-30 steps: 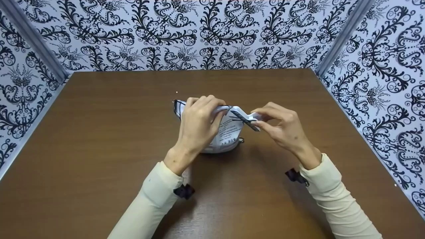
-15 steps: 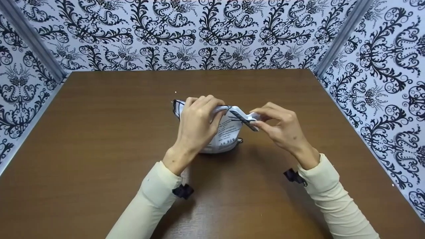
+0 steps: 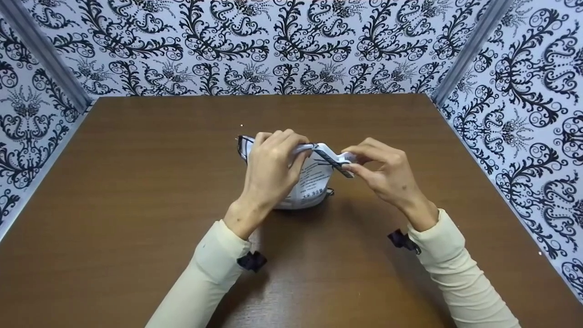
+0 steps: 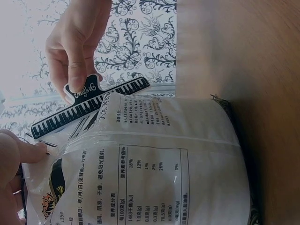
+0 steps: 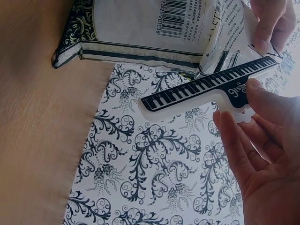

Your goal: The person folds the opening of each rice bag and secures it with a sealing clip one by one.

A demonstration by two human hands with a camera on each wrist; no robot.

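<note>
Head view: a white printed bag (image 3: 309, 182) stands on the brown table (image 3: 136, 191), about midway between its left and right edges and a little toward the far edge. The left hand (image 3: 271, 168) curls over the bag's folded top and grips it. The right hand (image 3: 387, 175) pinches the handle of a black-and-white clip (image 3: 334, 161) patterned like piano keys, set at the top's right end. Cream sleeves (image 3: 214, 269) cover both forearms. Patterned black-and-white walls (image 3: 282, 45) enclose the table.

Left wrist view: the bag (image 4: 154, 168) fills the frame, its printed table of figures facing the camera. The clip (image 4: 89, 110) lies across the top of the bag, and the right hand (image 4: 75, 47) pinches its tab between thumb and fingers. A fingertip of the left hand (image 4: 18, 152) touches the bag's edge.

Right wrist view: the right hand (image 5: 262, 150) holds the clip (image 5: 211, 86) by its white tab, thumb on top. The clip's long jaw sits just beside the bag's (image 5: 154, 26) folded corner; whether it bites on the fold cannot be told. The left hand's fingers (image 5: 272, 23) pinch the fold.
</note>
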